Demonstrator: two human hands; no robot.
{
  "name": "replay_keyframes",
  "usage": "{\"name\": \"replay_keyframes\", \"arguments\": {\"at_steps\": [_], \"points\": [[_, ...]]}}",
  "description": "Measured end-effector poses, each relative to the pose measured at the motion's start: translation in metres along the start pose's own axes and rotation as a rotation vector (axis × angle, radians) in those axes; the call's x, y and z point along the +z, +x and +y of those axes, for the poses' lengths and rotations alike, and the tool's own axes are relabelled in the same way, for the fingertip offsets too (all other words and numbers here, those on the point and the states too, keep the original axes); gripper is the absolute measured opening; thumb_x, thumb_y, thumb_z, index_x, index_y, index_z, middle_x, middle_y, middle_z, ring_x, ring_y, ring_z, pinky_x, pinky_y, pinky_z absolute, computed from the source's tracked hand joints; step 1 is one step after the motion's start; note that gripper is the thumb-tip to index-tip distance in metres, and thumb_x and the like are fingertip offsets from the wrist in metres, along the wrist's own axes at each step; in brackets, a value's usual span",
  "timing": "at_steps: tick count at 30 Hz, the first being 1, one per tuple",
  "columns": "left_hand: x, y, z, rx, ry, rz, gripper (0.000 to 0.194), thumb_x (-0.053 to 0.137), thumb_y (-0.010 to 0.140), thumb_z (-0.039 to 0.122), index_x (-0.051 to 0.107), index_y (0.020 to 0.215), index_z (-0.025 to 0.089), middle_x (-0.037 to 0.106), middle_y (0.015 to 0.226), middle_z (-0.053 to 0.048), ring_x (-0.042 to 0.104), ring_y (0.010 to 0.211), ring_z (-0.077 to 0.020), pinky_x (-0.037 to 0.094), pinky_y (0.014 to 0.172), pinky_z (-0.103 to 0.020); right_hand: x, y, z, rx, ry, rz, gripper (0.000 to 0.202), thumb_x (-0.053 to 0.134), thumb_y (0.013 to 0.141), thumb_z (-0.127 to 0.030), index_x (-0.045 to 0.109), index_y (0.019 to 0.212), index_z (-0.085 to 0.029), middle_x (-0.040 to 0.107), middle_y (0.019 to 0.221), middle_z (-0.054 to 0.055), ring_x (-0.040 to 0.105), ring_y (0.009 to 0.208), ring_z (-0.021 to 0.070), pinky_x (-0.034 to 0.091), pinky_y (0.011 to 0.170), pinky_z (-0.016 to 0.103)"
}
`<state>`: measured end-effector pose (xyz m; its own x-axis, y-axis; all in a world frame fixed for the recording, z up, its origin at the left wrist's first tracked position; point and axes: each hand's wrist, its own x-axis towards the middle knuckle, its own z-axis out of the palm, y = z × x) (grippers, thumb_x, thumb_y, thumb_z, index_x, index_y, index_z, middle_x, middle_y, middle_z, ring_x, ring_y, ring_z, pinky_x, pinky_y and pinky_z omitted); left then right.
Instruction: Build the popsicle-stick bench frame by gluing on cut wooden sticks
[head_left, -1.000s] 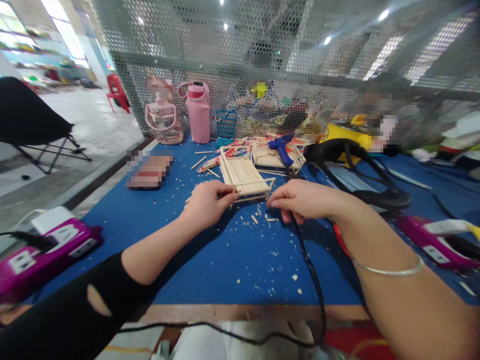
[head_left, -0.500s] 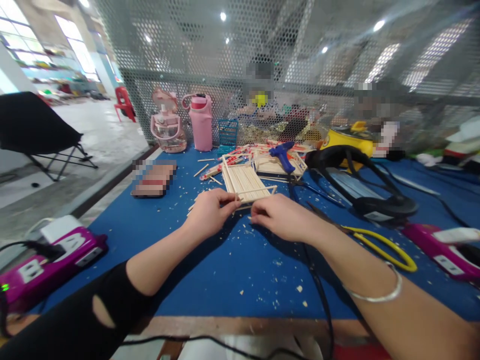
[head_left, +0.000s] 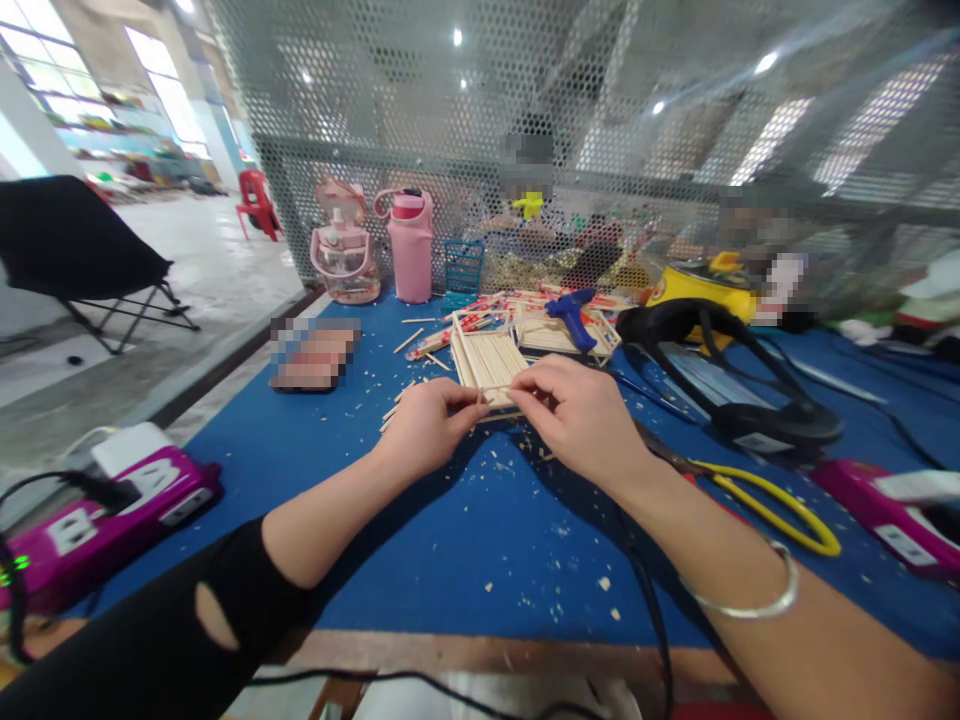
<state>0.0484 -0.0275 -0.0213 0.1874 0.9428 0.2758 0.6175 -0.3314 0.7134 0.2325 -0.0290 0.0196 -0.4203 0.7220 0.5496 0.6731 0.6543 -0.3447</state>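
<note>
A small panel of pale wooden sticks (head_left: 491, 352) lies on the blue mat, with raised sticks along its edges. At its near edge, my left hand (head_left: 421, 425) pinches the left end of a thin wooden stick (head_left: 496, 389) between thumb and fingers. My right hand (head_left: 583, 410) is closed in a pinch on the same stick, farther right, and hides the panel's near right corner. Behind my right hand, a blue glue gun (head_left: 574, 318) rests on a second stick frame (head_left: 529, 338). Loose sticks (head_left: 409, 340) are scattered left of the panel.
Right of my hands lie yellow-handled scissors (head_left: 780, 505) and a black head-strap visor (head_left: 720, 370). Purple power strips (head_left: 112, 510) sit at both sides. Pink bottles (head_left: 412, 250) stand at the back before a perforated metal screen (head_left: 390, 90). A black cable crosses the mat (head_left: 450, 560).
My right hand has moved up and inward from the mat below the panel and now pinches the stick. My left hand keeps its pinch. The view has shifted slightly.
</note>
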Motion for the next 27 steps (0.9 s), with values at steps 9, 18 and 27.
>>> {"name": "replay_keyframes", "arguments": {"at_steps": [9, 18, 27], "points": [[0.0, 0.001, -0.001, 0.014, 0.004, 0.003, 0.019, 0.058, 0.082, 0.03, 0.074, 0.085, 0.02, 0.071, 0.087, -0.004, 0.062, 0.079, -0.0178, 0.044, 0.073, -0.03, 0.0, -0.002, 0.001, 0.176, 0.151, -0.647, 0.014, 0.057, 0.069, -0.01, 0.068, 0.074, -0.017, 0.067, 0.065, -0.001, 0.056, 0.057, 0.01, 0.039, 0.054, 0.02], [0.0, 0.001, -0.002, 0.02, 0.005, -0.001, 0.02, 0.057, 0.082, 0.031, 0.073, 0.086, 0.02, 0.071, 0.089, -0.005, 0.062, 0.082, -0.0181, 0.043, 0.074, -0.029, 0.004, -0.008, -0.019, -0.047, -0.304, -0.736, 0.021, 0.054, 0.076, -0.009, 0.071, 0.066, -0.015, 0.07, 0.068, 0.01, 0.062, 0.063, 0.0173, 0.039, 0.058, 0.027], [0.0, 0.0, -0.002, 0.053, 0.002, 0.001, 0.021, 0.055, 0.083, 0.031, 0.073, 0.081, 0.02, 0.069, 0.081, -0.004, 0.059, 0.075, -0.0165, 0.041, 0.069, -0.027, -0.024, 0.048, 0.015, 0.183, 0.133, -0.146, 0.015, 0.061, 0.077, -0.029, 0.069, 0.08, -0.017, 0.069, 0.073, 0.003, 0.058, 0.064, 0.0149, 0.045, 0.061, 0.029]]}}
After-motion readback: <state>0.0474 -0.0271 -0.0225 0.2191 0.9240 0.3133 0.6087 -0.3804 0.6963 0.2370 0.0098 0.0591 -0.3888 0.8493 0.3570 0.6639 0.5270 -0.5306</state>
